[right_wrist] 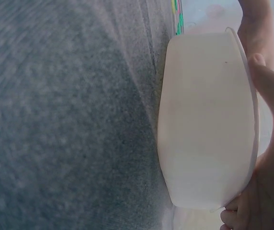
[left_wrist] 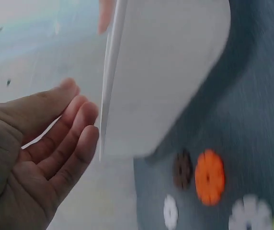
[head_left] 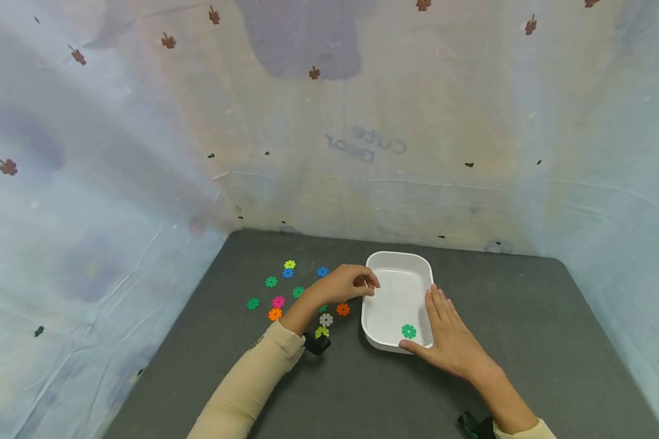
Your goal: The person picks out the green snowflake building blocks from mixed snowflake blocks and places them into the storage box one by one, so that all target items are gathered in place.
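A white rectangular tray (head_left: 396, 291) stands on the dark table with one green flower-shaped disc (head_left: 409, 331) inside, near its front. My left hand (head_left: 347, 283) hovers at the tray's left rim, fingertips just over the edge. In the left wrist view its thumb and fingers (left_wrist: 82, 148) curve loosely toward each other, and no disc shows between them. My right hand (head_left: 450, 341) rests on the tray's near right corner. Its straight fingers lie along the right rim and its thumb touches the front rim. From the right wrist, the tray's outer wall (right_wrist: 206, 120) fills the middle.
Several flower-shaped discs lie left of the tray, among them a pink one (head_left: 278, 302), an orange one (head_left: 343, 310), a grey one (head_left: 326, 319) and a blue one (head_left: 288, 273). The left forearm passes over part of them. A patterned curtain (head_left: 384, 201) hangs behind the table (head_left: 505, 292).
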`<state>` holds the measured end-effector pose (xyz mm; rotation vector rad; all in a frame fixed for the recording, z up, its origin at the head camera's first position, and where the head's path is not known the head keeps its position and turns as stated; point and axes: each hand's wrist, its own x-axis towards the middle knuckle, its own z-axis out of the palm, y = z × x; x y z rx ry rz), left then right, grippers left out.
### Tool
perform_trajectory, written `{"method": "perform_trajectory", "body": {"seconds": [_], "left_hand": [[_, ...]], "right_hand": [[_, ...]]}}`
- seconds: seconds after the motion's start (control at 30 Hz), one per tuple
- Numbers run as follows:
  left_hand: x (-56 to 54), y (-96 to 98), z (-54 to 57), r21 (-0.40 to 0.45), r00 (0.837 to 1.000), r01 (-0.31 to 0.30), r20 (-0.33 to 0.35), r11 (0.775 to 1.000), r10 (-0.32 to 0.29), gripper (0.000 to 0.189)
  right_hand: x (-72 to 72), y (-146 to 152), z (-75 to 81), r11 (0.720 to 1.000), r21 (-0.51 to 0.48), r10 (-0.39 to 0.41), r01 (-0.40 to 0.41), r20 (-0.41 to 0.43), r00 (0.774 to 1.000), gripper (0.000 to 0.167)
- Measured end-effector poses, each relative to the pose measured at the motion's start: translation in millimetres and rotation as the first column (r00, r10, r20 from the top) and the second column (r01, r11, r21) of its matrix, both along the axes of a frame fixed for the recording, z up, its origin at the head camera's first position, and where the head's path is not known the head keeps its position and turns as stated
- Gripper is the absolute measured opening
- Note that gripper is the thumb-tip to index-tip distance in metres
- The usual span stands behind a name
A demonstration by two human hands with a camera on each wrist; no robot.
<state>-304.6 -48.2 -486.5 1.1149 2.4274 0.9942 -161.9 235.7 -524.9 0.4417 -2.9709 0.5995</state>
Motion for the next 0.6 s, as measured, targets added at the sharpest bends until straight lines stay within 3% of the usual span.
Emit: {"method": "perform_trajectory", "body": {"seconds": [0.2,0.4,0.6], "left_hand": [[-4.6,-40.2,-8.9,-0.025,0.998,-0.041,0.044,0.999,0.042,0.017],[-2.3,-73.2,-19.1,-0.081,0.988,-0.12,0.092,0.99,0.127,0.018],[-1.0,-96.1,-30.2,-0.148,0.983,-0.17,0.046,0.974,0.179,0.018]], "right_hand": [[-0.2,-0.7,1.1,1.0,-0.003,0.004,-0.004,-0.032,0.999,0.13],[0.2,-0.7,-1.0,1.0,-0.003,0.003,-0.003,-0.012,1.0,0.13],[0.7,-0.3,1.2,1.0,-0.013,0.012,-0.012,-0.042,0.999,0.129]]}}
